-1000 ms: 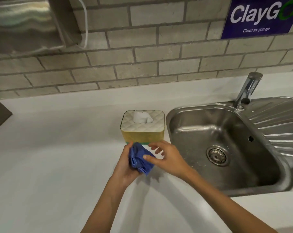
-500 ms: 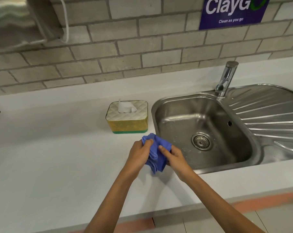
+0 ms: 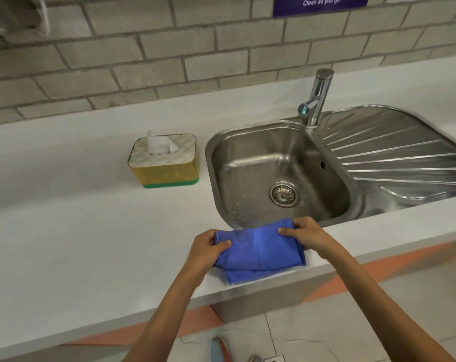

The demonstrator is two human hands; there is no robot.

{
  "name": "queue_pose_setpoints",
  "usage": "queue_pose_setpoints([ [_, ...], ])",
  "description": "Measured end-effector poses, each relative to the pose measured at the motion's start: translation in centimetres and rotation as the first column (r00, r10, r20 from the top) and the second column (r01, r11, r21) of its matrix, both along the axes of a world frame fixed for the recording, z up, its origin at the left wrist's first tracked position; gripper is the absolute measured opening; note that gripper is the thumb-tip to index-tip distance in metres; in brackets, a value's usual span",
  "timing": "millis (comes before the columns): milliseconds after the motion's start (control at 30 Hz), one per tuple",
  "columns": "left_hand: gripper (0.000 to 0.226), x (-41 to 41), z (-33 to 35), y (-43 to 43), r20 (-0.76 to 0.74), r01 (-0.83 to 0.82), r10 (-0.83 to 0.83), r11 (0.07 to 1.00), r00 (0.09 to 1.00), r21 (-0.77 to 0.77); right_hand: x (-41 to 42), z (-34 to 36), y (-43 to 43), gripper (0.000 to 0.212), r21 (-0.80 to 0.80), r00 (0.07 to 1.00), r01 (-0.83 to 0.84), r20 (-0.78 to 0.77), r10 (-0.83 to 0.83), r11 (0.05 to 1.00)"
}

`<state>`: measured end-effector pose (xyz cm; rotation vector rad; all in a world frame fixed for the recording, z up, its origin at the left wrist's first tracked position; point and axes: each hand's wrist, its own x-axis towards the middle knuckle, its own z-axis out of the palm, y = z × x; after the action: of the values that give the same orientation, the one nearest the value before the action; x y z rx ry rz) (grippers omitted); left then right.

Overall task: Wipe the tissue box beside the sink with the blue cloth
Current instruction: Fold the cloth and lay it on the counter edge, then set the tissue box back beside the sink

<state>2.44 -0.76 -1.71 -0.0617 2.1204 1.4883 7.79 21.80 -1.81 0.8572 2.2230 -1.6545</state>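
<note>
The tissue box (image 3: 165,168) has a white quilted top, yellow sides and a green base, with a tissue sticking up from it. It stands on the white counter just left of the sink. The blue cloth (image 3: 258,250) is spread and folded over the counter's front edge, well in front of the box. My left hand (image 3: 207,248) pinches the cloth's left end. My right hand (image 3: 304,232) grips its right end. Neither hand touches the box.
A steel sink (image 3: 279,176) with a drainboard (image 3: 404,155) fills the right side, a tap (image 3: 317,97) behind it. White counter (image 3: 64,231) stretches to the left. A brick wall rises at the back with a blue sign (image 3: 321,3). Tiled floor lies below the counter edge.
The hands drew back from the tissue box to the counter's front edge and pulled the bunched cloth out flat between them. The view tilted down and back.
</note>
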Motion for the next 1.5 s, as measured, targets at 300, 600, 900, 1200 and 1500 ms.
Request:
queue_pose_setpoints([
  [300,0.037,2.1,-1.9,1.7,-0.405,-0.027,-0.171,0.899,0.898,-0.438,1.0,-0.8,0.8,0.025,0.552,0.987,-0.155,0.064,0.144,0.82],
  [600,0.046,1.8,-1.1,1.2,-0.454,-0.124,-0.05,0.93,0.89,-0.345,-1.4,0.5,-1.1,0.041,0.488,0.958,-0.101,-0.186,0.217,0.867],
  [900,0.031,-3.1,1.9,-1.7,-0.25,-0.281,0.268,0.96,0.93,-0.015,-7.4,2.4,-6.0,0.031,0.252,0.925,-0.099,-0.334,0.182,0.963],
  [1200,0.03,-12.2,5.2,-7.2,-0.138,-0.475,0.515,0.846,0.846,0.244,-15.7,6.0,-10.8,0.045,0.066,0.923,-0.055,-0.376,0.076,0.996],
  [1500,0.056,-19.1,4.7,-9.8,-0.123,-0.496,0.509,0.86,0.852,0.123,-20.6,5.2,-14.9,0.07,0.024,0.973,-0.029,-0.228,0.034,0.999],
])
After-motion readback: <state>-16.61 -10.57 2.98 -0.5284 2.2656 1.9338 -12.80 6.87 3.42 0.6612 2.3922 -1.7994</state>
